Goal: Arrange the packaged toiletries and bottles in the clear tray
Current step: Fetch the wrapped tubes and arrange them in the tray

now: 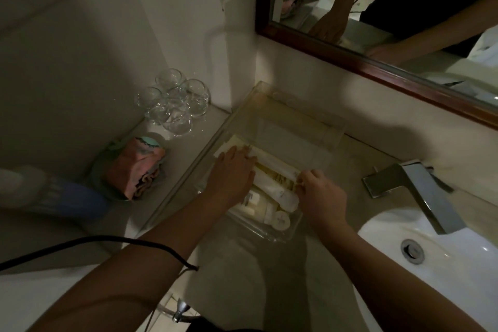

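Observation:
A clear tray (304, 127) lies on the vanity counter against the wall under the mirror. Its near half holds several cream packets (272, 163) and small white bottles (280, 219). My left hand (233, 170) rests flat on the packets at the tray's left side, fingers spread over a flat cream packet. My right hand (322, 194) pinches the right end of a long packet at the tray's right edge. A white tube (277, 193) lies between my hands. The far half of the tray holds nothing that I can make out.
Several upturned glasses (173, 101) stand in the back left corner. A folded pink cloth (137, 167) sits on a dish to the left. A chrome tap (420, 191) and white basin (431, 256) are at the right. A black cable (107, 240) crosses my left forearm.

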{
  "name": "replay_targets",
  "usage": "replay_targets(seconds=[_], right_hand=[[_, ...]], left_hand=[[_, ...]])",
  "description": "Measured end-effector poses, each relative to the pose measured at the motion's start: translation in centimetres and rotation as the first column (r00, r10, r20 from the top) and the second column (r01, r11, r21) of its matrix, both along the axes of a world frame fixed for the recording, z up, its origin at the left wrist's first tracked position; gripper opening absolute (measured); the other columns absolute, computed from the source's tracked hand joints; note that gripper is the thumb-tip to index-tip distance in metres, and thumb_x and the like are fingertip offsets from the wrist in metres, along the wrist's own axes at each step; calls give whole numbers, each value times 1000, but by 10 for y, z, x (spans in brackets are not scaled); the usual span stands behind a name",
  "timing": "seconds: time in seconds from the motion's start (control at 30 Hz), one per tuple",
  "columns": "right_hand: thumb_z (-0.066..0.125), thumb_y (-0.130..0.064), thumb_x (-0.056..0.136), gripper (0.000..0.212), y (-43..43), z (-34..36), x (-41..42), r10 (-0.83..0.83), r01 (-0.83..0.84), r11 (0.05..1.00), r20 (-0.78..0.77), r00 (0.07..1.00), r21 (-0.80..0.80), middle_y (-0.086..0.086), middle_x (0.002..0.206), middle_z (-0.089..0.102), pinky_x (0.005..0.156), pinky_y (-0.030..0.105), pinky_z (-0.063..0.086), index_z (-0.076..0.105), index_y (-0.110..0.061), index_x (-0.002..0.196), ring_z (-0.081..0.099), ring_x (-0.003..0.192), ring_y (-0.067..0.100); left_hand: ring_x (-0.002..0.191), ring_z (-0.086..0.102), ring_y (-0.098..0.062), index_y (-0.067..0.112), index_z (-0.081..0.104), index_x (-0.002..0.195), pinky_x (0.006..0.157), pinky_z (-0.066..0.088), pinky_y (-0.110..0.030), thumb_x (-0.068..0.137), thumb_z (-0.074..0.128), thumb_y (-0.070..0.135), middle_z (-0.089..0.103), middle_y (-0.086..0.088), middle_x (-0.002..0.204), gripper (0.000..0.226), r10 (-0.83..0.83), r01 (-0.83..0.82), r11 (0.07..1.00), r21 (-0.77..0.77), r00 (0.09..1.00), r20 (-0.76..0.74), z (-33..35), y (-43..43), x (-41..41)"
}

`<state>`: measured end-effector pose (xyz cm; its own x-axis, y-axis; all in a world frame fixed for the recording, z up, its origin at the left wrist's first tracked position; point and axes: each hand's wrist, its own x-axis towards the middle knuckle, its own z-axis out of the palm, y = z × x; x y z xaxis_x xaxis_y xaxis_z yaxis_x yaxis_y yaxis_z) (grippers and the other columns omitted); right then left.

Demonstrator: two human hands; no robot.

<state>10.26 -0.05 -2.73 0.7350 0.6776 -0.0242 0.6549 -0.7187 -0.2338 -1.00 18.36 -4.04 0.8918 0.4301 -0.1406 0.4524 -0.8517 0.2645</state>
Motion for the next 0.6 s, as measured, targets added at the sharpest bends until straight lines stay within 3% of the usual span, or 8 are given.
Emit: replay_targets(seconds=[0.1,0.2,0.3,0.43,0.6], right_hand=[[58,-33,91,7,2,-1,1,-20,21,999,-59,998,27,-7,93,64,59,31,55,61,-28,95,58,66,10],[54,-49,90,20,1,2,-1,-17,25,997,-113,993,74,-14,94,60,58,28,56,59,-32,99,58,66,5],[54,-61,84,35,-2,4,-10,79,-77,997,-91,993,21,-15,100,55,58,27,56,55,-34,106,57,70,5],[58,-52,85,37,-3,0,-21,149,-152,986,-45,988,-72,-8,112,58,69,25,51,54,-30,115,56,79,8],[53,-39,90,25,2,-3,-22,121,-122,992,-20,992,-45,-7,108,61,76,28,46,56,-28,112,59,82,11]], left_hand=[[130,42,-33,14,56,130,104,41,-48,90,51,19,47,-12,143,40,33,-32,999,-11,995,93,3,3,-7],[122,48,-32,15,60,124,98,45,-45,84,57,17,53,-12,136,40,44,-41,999,-33,996,75,4,11,-12],[115,52,-31,15,62,121,95,47,-44,82,60,21,57,-11,128,40,14,-14,1000,-4,998,67,5,15,-13],[106,55,-28,16,65,114,87,50,-41,80,65,27,61,-8,118,35,27,-29,998,47,998,60,9,15,-8],[105,55,-30,16,67,111,85,50,-42,81,63,27,61,-9,114,32,59,-61,998,26,994,91,12,15,-5]])
